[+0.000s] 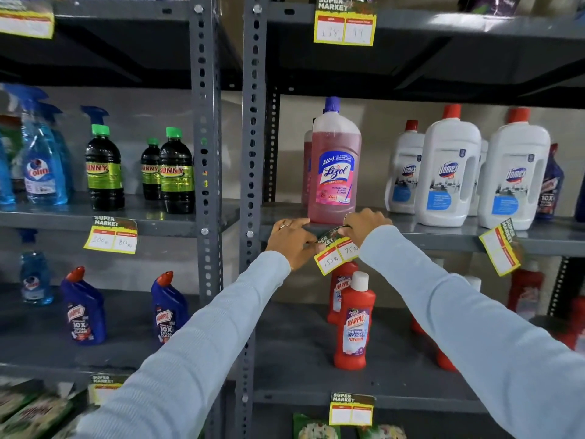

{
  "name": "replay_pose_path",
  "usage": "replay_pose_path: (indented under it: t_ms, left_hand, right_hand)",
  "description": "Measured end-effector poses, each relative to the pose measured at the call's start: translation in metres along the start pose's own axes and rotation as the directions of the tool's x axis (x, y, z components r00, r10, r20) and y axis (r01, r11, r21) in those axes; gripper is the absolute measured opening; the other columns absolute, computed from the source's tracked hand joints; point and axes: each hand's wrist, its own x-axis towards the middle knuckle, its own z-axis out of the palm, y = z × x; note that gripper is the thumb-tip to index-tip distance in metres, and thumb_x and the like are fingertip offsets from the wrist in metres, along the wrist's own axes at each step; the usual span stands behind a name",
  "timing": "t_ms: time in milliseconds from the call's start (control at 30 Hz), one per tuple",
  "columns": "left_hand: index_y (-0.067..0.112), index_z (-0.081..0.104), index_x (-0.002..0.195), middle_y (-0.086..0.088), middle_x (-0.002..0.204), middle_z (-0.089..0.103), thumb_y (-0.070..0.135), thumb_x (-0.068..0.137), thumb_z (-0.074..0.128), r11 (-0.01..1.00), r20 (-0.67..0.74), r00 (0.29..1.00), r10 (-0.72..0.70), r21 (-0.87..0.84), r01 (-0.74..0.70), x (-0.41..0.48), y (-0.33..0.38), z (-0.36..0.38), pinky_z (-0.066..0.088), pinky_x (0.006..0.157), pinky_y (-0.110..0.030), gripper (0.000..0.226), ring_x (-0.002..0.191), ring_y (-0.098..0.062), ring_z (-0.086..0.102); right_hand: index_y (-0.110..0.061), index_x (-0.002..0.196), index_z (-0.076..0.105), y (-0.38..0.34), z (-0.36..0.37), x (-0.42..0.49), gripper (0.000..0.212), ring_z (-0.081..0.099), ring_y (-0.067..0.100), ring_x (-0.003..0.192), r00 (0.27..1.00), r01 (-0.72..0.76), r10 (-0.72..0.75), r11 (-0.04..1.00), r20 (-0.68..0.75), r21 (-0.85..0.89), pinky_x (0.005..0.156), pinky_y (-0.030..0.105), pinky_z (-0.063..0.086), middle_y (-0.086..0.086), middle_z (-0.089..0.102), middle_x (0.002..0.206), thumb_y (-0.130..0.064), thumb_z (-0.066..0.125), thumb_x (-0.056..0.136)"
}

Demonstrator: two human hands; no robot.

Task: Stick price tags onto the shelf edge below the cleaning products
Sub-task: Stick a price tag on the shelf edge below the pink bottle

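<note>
A yellow price tag [336,255] with handwritten prices hangs tilted at the grey shelf edge [443,240] just below a pink Lizol bottle [336,166]. My left hand [292,240] pinches the tag's left side and its fingers rest on the shelf lip. My right hand [364,226] grips the tag's top edge against the shelf. Both sleeves are pale blue. The tag's upper part is partly hidden by my fingers.
White Domex bottles [449,172] stand right of the Lizol, with a blank tilted tag [501,248] below them. Left bay holds Sunny bottles [175,172], Colin sprays [42,166] and a filled tag [111,237]. Red Harpic bottles [354,321] stand on the shelf underneath.
</note>
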Motion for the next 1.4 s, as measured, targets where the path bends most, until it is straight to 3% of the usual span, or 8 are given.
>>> replay_pose_path:
  t_ms: [200,300,367,500,867,1133,1300,1400]
  left_hand:
    - [0.026,0.071,0.102,-0.004,0.148,0.04,0.041,0.089,0.05,0.996,0.003,1.0,-0.012,-0.093,0.012,0.0,0.001,-0.004,0.011,0.116,-0.043,0.028,0.14,-0.024,0.029]
    - [0.026,0.073,0.099,-0.003,0.149,0.039,0.04,0.087,0.054,0.994,0.012,1.0,0.017,-0.105,-0.016,-0.003,-0.002,-0.008,0.013,0.116,-0.044,0.026,0.139,-0.028,0.028]
    - [0.027,0.074,0.097,-0.003,0.151,0.037,0.041,0.085,0.057,0.999,0.003,0.999,0.054,-0.008,-0.054,-0.007,0.001,-0.007,0.012,0.116,-0.045,0.025,0.139,-0.029,0.027]
    - [0.027,0.076,0.091,0.001,0.151,0.036,0.045,0.082,0.061,0.99,-0.089,0.994,0.067,0.132,-0.055,-0.012,0.008,0.005,0.012,0.116,-0.043,0.025,0.139,-0.026,0.026]
    - [0.008,0.076,0.064,0.0,0.126,0.065,0.029,0.073,0.076,0.946,-0.037,0.993,-0.108,-0.313,0.091,0.008,-0.004,-0.022,0.04,0.097,-0.03,0.023,0.113,-0.021,0.06]
    - [0.002,0.074,0.065,-0.001,0.12,0.068,0.028,0.075,0.074,0.922,-0.08,0.98,-0.183,-0.358,0.144,0.008,0.005,-0.021,0.028,0.108,-0.04,0.028,0.11,-0.019,0.06]
    - [0.005,0.072,0.061,-0.001,0.115,0.071,0.032,0.077,0.072,0.931,-0.153,0.969,-0.194,-0.338,0.134,0.007,0.006,-0.013,0.031,0.09,-0.024,0.03,0.103,-0.017,0.06]
    - [0.01,0.064,0.055,0.0,0.111,0.072,0.036,0.077,0.07,0.938,-0.194,0.964,-0.184,-0.327,0.114,0.004,0.005,-0.009,0.039,0.099,-0.04,0.035,0.103,-0.018,0.059]
  right_hand:
    - [-0.011,0.105,0.065,0.004,-0.004,0.002,0.03,0.056,0.032,0.089,0.997,0.0,-0.006,0.997,0.071,0.079,0.077,0.036,0.045,0.014,0.063,0.111,-0.032,0.05,0.092]
    - [-0.021,0.11,0.066,0.021,0.004,-0.002,0.033,0.056,0.033,0.112,0.989,-0.015,-0.009,0.987,0.146,0.161,0.095,0.04,0.042,0.006,0.06,0.128,-0.041,0.052,0.089]
    - [-0.031,0.112,0.066,0.029,0.022,-0.011,0.034,0.035,0.028,0.137,0.991,0.012,-0.016,1.0,0.136,0.027,0.112,0.062,0.02,-0.007,0.038,0.149,-0.048,0.051,0.086]
    - [-0.031,0.097,0.074,0.024,0.056,-0.023,0.026,0.01,0.016,0.146,0.999,-0.021,0.023,0.999,-0.042,0.046,0.113,0.067,0.006,-0.011,0.02,0.156,-0.047,0.062,0.079]
    - [-0.025,0.081,0.076,0.023,0.022,0.0,0.028,0.048,0.028,0.127,0.929,-0.341,0.367,0.79,0.052,0.509,0.113,0.065,0.005,-0.004,0.067,0.121,-0.049,0.076,0.065]
    - [-0.023,0.07,0.072,0.022,0.026,0.012,0.032,0.054,0.033,0.118,0.908,-0.388,0.412,0.757,0.077,0.525,0.111,0.066,0.009,0.006,0.071,0.105,-0.053,0.076,0.063]
    - [-0.023,0.075,0.074,0.022,0.033,0.013,0.034,0.057,0.031,0.114,0.906,-0.359,0.423,0.773,-0.003,0.523,0.112,0.066,0.011,0.003,0.072,0.098,-0.056,0.072,0.065]
    - [-0.023,0.081,0.07,0.022,0.037,0.01,0.04,0.059,0.03,0.111,0.901,-0.348,0.43,0.796,-0.06,0.496,0.112,0.064,0.015,0.004,0.072,0.098,-0.059,0.07,0.065]
